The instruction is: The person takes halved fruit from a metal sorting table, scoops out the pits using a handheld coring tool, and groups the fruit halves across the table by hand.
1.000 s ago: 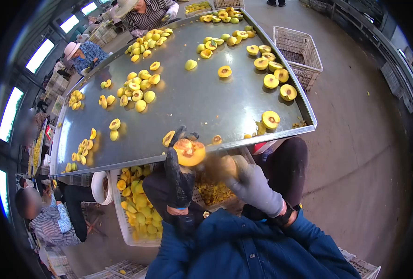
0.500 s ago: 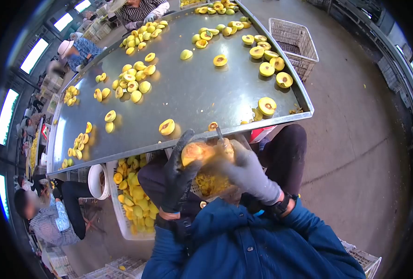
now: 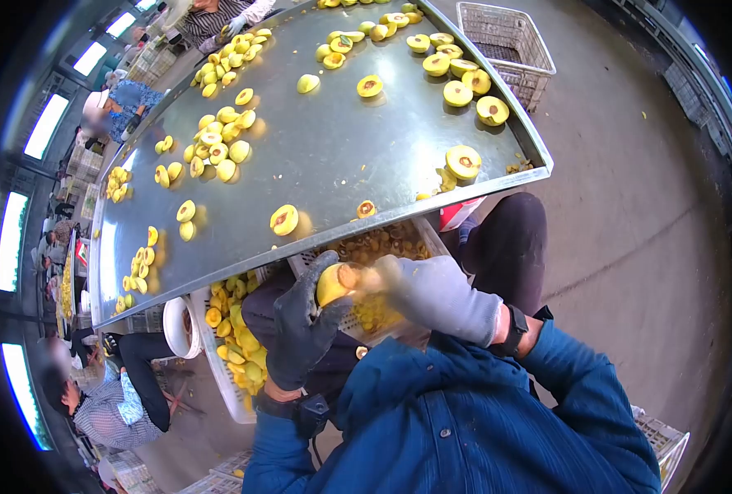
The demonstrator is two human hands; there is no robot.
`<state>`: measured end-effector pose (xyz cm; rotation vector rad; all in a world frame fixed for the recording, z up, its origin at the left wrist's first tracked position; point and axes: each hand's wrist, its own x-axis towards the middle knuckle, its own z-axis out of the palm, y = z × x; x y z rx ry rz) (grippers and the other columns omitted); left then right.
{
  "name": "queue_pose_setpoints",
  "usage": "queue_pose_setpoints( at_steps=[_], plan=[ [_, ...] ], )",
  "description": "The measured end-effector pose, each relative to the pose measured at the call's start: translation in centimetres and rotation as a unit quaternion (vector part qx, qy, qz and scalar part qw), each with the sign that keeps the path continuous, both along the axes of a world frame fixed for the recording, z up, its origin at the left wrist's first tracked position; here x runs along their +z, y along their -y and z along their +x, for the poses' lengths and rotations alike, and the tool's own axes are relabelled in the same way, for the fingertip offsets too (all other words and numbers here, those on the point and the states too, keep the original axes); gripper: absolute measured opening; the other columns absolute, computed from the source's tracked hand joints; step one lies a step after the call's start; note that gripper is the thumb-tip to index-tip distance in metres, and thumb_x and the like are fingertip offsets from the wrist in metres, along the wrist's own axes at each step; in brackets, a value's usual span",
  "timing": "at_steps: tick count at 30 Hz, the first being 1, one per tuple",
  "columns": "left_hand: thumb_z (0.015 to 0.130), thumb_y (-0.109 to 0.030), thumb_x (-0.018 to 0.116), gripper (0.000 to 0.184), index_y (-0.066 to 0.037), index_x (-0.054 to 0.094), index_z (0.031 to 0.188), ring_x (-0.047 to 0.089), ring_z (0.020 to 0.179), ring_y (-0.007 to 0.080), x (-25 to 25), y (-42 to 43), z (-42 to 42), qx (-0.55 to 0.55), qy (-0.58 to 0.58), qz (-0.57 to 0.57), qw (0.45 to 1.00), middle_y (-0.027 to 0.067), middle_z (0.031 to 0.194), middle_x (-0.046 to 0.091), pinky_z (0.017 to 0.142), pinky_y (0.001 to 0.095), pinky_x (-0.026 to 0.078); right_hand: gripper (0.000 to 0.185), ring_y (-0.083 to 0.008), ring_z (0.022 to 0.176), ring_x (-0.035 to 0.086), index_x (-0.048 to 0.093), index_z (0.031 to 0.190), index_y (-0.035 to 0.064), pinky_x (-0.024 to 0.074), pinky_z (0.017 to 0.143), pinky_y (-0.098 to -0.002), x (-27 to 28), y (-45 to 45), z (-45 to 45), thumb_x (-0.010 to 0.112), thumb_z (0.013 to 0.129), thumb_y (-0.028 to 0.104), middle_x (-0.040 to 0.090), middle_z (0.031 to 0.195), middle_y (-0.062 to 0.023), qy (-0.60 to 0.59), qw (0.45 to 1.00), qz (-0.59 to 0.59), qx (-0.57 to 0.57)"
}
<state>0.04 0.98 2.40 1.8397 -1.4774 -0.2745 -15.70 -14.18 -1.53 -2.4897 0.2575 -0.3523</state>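
Observation:
In a dark glove, my left hand (image 3: 306,317) is closed round a yellow peach half (image 3: 333,284), whose reddish, hollowed cut side faces right. My right hand (image 3: 432,295), in a grey glove, is closed and pressed near that cut side; its fingers are smeared by motion. The slim metal tool seen in its grip half a second ago is now hidden. Below both hands is a crate (image 3: 300,262) with brownish pits or scraps at its far end and yellow trimmings nearer me. On the metal table's near edge lie a peach half (image 3: 284,220) and a smaller piece (image 3: 367,209).
The metal table (image 3: 300,148) carries many peach halves in clusters. A crate of peach halves (image 3: 242,342) and a white bucket (image 3: 183,328) stand at left. Another crate (image 3: 510,41) stands beyond the table's right edge. Co-workers sit at left, one a seated person (image 3: 114,412).
Both hands have come down and closer to my body, away from the table edge. The peach half has turned in my left hand. My right wrist has swung, and the metal tool has dropped from sight.

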Motion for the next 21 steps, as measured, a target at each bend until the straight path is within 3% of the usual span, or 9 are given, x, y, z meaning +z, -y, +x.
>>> queue_pose_setpoints(
  at_steps=[3, 7, 10, 13, 14, 17, 18, 21],
  plan=[
    [0.088, -0.022, 0.069, 0.045, 0.005, 0.056, 0.122, 0.066, 0.103, 0.0316, -0.2, -0.2, -0.4, 0.02, 0.056, 0.039, 0.997, 0.0216, 0.112, 0.065, 0.088, 0.0373, 0.051, 0.019, -0.0337, 0.068, 0.067, 0.048, 0.096, 0.0045, 0.0519, 0.055, -0.0433, -4.2, 0.4, 0.6, 0.058, 0.086, 0.017, 0.065, 0.076, -0.0126, -0.01, 1.0, 0.008, -0.017],
    [0.084, -0.016, 0.071, 0.043, 0.004, 0.058, 0.12, 0.066, 0.096, 0.0228, -1.1, -0.6, 0.3, 0.05, 0.032, -0.021, 0.998, 0.015, 0.104, 0.068, 0.088, 0.0333, 0.05, 0.017, -0.0345, 0.067, 0.066, 0.049, 0.096, 0.0052, 0.0509, 0.055, -0.0462, -8.4, 2.4, 0.0, 0.055, 0.088, 0.019, 0.065, 0.073, -0.0137, -0.104, 0.993, -0.017, -0.05],
    [0.085, -0.015, 0.068, 0.043, 0.004, 0.056, 0.122, 0.064, 0.103, 0.0265, -0.7, -1.5, 0.8, 0.065, 0.065, 0.013, 0.996, 0.0177, 0.113, 0.065, 0.093, 0.0356, 0.047, 0.016, -0.036, 0.067, 0.066, 0.05, 0.097, 0.0063, 0.0501, 0.055, -0.0473, -5.0, 1.3, 0.3, 0.053, 0.089, 0.02, 0.065, 0.073, -0.0154, -0.112, 0.991, 0.022, -0.064],
    [0.086, -0.016, 0.068, 0.045, 0.004, 0.054, 0.124, 0.064, 0.104, 0.0305, -1.4, -1.2, 0.9, 0.025, 0.083, 0.006, 0.996, 0.0186, 0.114, 0.065, 0.093, 0.0377, 0.047, 0.015, -0.0373, 0.067, 0.065, 0.051, 0.098, 0.0065, 0.0501, 0.056, -0.0477, -1.5, 0.0, 0.5, 0.052, 0.089, 0.019, 0.066, 0.077, -0.0161, -0.015, 0.998, 0.06, -0.02],
    [0.086, -0.016, 0.069, 0.046, 0.004, 0.054, 0.124, 0.063, 0.105, 0.0317, -1.2, -0.9, 0.7, 0.017, 0.092, 0.006, 0.996, 0.0189, 0.114, 0.064, 0.093, 0.0381, 0.047, 0.013, -0.0378, 0.068, 0.065, 0.051, 0.098, 0.0072, 0.0508, 0.057, -0.0478, -2.4, -0.6, 0.9, 0.052, 0.089, 0.017, 0.066, 0.079, -0.0158, 0.017, 1.0, 0.0, -0.001],
    [0.085, -0.017, 0.069, 0.048, 0.004, 0.053, 0.125, 0.063, 0.106, 0.0344, -0.5, -1.3, 0.3, 0.009, 0.118, 0.004, 0.993, 0.0197, 0.115, 0.064, 0.094, 0.0393, 0.047, 0.012, -0.0375, 0.071, 0.066, 0.05, 0.097, 0.0079, 0.0519, 0.059, -0.0471, -6.6, 1.5, 1.1, 0.052, 0.089, 0.016, 0.066, 0.08, -0.0152, 0.041, 0.998, 0.041, -0.038],
    [0.085, -0.017, 0.069, 0.048, 0.004, 0.053, 0.125, 0.063, 0.107, 0.0346, -0.4, -1.5, 0.6, 0.012, 0.125, -0.003, 0.992, 0.0198, 0.116, 0.064, 0.094, 0.0395, 0.047, 0.011, -0.0368, 0.074, 0.067, 0.05, 0.097, 0.0064, 0.0526, 0.061, -0.0465, -4.0, 2.1, 0.8, 0.051, 0.089, 0.014, 0.066, 0.08, -0.0144, -0.122, 0.992, 0.016, -0.028],
    [0.085, -0.016, 0.069, 0.048, 0.004, 0.053, 0.125, 0.062, 0.109, 0.0348, -0.2, -1.8, 0.4, 0.005, 0.143, -0.002, 0.99, 0.0196, 0.117, 0.063, 0.095, 0.0394, 0.047, 0.014, -0.0362, 0.072, 0.067, 0.051, 0.095, 0.0028, 0.0525, 0.059, -0.0461, -0.3, 0.7, 0.7, 0.053, 0.087, 0.014, 0.067, 0.077, -0.0153, -0.081, 0.995, 0.059, -0.026]
  ],
)
